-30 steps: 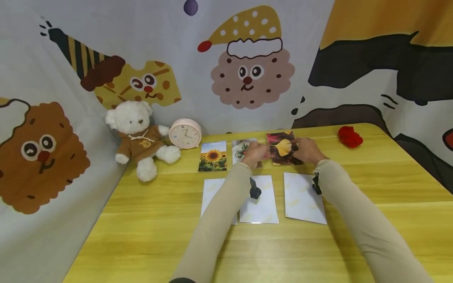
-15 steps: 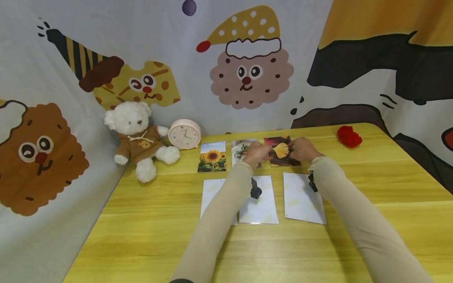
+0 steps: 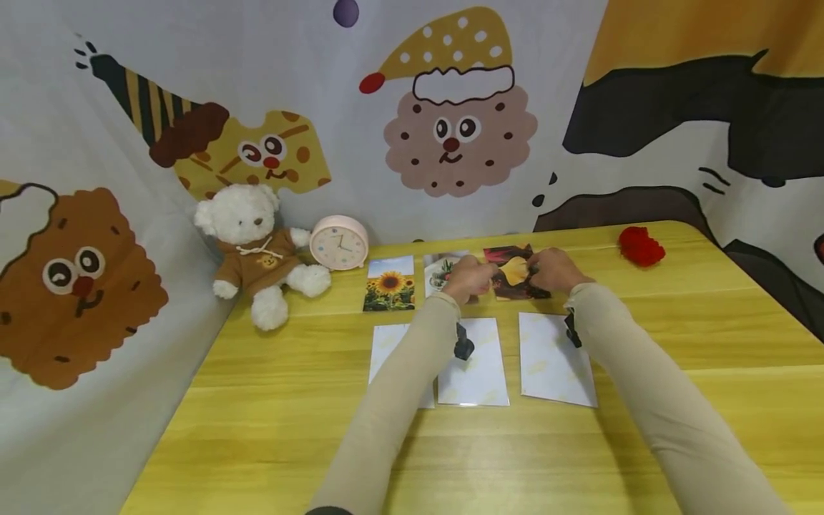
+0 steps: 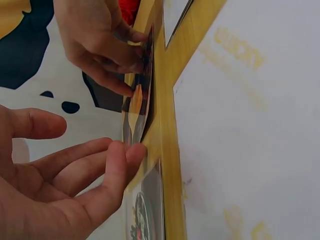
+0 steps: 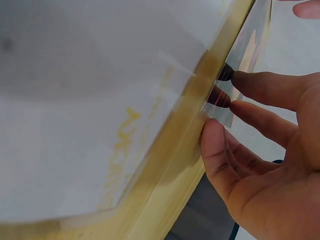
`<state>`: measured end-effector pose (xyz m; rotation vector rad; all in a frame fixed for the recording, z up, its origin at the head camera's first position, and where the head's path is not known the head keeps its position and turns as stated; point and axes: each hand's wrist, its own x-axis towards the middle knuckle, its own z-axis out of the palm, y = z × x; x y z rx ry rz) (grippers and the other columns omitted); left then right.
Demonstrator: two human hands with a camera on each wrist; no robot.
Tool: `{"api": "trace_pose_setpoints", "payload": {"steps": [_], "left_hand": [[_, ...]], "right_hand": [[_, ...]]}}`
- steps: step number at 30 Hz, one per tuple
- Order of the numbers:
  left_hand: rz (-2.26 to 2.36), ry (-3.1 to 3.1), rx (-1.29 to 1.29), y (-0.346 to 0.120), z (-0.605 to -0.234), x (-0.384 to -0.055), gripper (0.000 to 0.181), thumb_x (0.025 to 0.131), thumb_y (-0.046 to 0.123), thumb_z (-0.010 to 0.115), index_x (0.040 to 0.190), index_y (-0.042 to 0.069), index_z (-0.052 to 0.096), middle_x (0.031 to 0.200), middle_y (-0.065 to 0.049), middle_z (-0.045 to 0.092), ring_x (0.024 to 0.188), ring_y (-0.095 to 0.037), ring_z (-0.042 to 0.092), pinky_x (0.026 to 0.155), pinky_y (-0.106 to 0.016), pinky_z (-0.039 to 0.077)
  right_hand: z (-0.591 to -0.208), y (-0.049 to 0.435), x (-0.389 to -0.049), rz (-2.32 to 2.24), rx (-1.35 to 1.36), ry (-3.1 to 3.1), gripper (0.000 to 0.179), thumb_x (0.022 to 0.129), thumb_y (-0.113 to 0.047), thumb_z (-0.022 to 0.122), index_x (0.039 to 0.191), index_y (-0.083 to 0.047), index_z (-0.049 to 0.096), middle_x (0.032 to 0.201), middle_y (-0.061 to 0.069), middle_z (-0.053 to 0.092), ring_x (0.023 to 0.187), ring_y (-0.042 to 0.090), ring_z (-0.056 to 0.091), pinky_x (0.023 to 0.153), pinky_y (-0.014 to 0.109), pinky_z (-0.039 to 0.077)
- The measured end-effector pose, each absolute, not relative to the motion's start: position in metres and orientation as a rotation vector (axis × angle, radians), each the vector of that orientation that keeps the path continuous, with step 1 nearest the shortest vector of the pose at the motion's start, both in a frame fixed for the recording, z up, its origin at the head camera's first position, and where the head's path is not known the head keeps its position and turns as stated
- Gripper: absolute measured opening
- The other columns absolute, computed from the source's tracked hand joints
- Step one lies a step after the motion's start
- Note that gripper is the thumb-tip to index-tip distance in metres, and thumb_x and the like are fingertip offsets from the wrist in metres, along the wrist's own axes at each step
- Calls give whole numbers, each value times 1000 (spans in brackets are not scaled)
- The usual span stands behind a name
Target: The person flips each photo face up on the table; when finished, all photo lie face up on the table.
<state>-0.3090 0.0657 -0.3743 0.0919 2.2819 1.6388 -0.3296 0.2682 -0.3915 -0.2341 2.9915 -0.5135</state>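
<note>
In the head view a photo card with a yellow ginkgo-like leaf (image 3: 513,271) lies at the right end of a row of three at the back of the table. My left hand (image 3: 471,278) pinches its left edge with the fingertips, passing over the middle card (image 3: 440,270) with a green and white picture. On the leaf card's right side, my right hand (image 3: 557,270) has its fingertips on the surface and the thumb (image 5: 214,131) at the edge. A sunflower card (image 3: 389,284) lies at the row's left end.
White sheets with faint yellow print lie in front: one at left (image 3: 388,343) partly under my left sleeve, one in the middle (image 3: 479,379), one at right (image 3: 555,368). A teddy bear (image 3: 260,259), a round clock (image 3: 339,244) and a red fluffy object (image 3: 641,247) stand farther back.
The leaf card has come down flatter onto the table and shifted slightly toward me since a second ago, with both hands following it. Over the last half second the hands hardly move.
</note>
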Motion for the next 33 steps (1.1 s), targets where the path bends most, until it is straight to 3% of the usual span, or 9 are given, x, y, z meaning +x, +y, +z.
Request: {"api": "trace_pose_setpoints", "payload": {"steps": [5, 8, 10, 15, 17, 22, 26, 30, 33], "left_hand": [[1729, 2182, 76, 58, -375, -310, 17, 101, 16, 56, 98, 0, 59, 91, -14, 63, 83, -25, 64, 93, -41, 60], [1789, 2136, 54, 49, -374, -311, 29, 99, 15, 55, 120, -5, 59, 124, -24, 65, 113, -37, 67, 102, -45, 57], [1808, 2114, 83, 40, -372, -310, 29, 98, 13, 53, 119, -7, 58, 135, -26, 60, 122, -40, 62, 106, -46, 54], [1809, 2055, 194, 12, -362, -307, 41, 103, 15, 48, 137, -5, 51, 149, -26, 48, 134, -42, 53, 115, -50, 45], [1798, 2051, 218, 1, -358, -305, 47, 105, 18, 47, 148, -1, 45, 151, -25, 47, 137, -40, 51, 116, -49, 44], [1744, 2087, 242, -27, -349, -298, 46, 107, 24, 47, 150, 7, 46, 152, -21, 49, 140, -37, 50, 116, -46, 45], [1754, 2098, 216, -48, -343, -291, 45, 107, 25, 46, 149, 7, 46, 153, -19, 47, 141, -36, 48, 118, -44, 43], [1827, 2045, 172, -62, -343, -284, 46, 107, 23, 47, 149, 5, 44, 153, -18, 47, 142, -36, 47, 118, -45, 43], [1862, 2012, 154, -69, -345, -280, 46, 107, 22, 48, 149, 4, 44, 153, -17, 48, 143, -36, 46, 118, -46, 42]], "right_hand": [[-387, 272, -324, -581, -231, 2945, 46, 90, -9, 61, 132, 8, 59, 119, 30, 68, 77, 26, 54, 71, 37, 48], [-385, 274, -320, -609, -236, 2922, 46, 96, -16, 60, 136, 7, 56, 129, 31, 62, 88, 30, 60, 82, 45, 52], [-384, 276, -318, -623, -251, 2918, 46, 98, -18, 58, 137, 7, 55, 134, 32, 59, 100, 35, 61, 90, 52, 52], [-379, 276, -312, -650, -242, 2902, 48, 101, -22, 56, 139, 6, 53, 125, 31, 63, 82, 29, 59, 83, 47, 51], [-377, 275, -309, -657, -237, 2889, 49, 101, -23, 57, 140, 6, 52, 111, 27, 69, 69, 22, 54, 75, 40, 48], [-369, 268, -299, -665, -290, 2879, 50, 102, -24, 56, 140, 8, 50, 115, 30, 66, 90, 34, 63, 81, 49, 54], [-364, 261, -293, -667, -381, 2886, 52, 103, -24, 54, 142, 9, 47, 132, 37, 56, 118, 49, 57, 99, 63, 49], [-364, 254, -291, -673, -461, 2896, 54, 102, -23, 56, 143, 10, 47, 133, 36, 57, 122, 50, 57, 103, 64, 47], [-364, 249, -289, -709, -457, 2892, 53, 101, -23, 57, 142, 8, 48, 126, 35, 61, 112, 45, 61, 96, 60, 51]]}}
